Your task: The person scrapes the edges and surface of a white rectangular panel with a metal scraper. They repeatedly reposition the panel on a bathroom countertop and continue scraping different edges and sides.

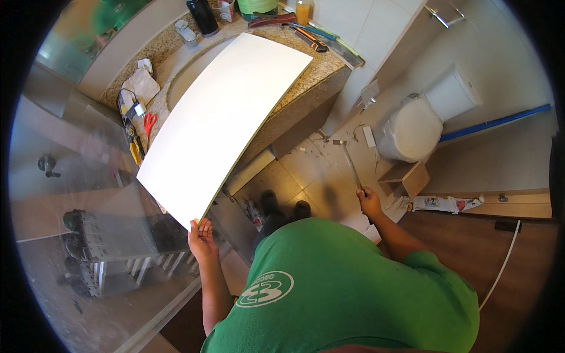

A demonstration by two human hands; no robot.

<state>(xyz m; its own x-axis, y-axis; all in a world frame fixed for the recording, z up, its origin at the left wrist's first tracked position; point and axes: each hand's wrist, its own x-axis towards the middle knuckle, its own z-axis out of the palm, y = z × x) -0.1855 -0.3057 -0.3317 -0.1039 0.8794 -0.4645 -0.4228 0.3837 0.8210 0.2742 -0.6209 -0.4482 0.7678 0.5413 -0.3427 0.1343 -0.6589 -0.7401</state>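
Observation:
A long white panel (229, 112) lies across the granite countertop (321, 73) and covers much of the oval sink. My left hand (203, 238) is closed on the panel's near corner, with the thumb along its edge. Away to the right, my right hand (369, 204) is wrapped round the handle of a hammer (351, 165). The hammer's head points away from me, above the tiled floor, apart from the panel. Red-handled scissors (150, 122) lie left of the panel.
A utility knife (310, 39) and other tools lie at the counter's far right, near the faucet (186, 32) and a black bottle (202, 17). A toilet (412, 129) stands at right, beside a small wooden box (406, 178). Debris litters the floor. A glass partition (76, 153) is at left.

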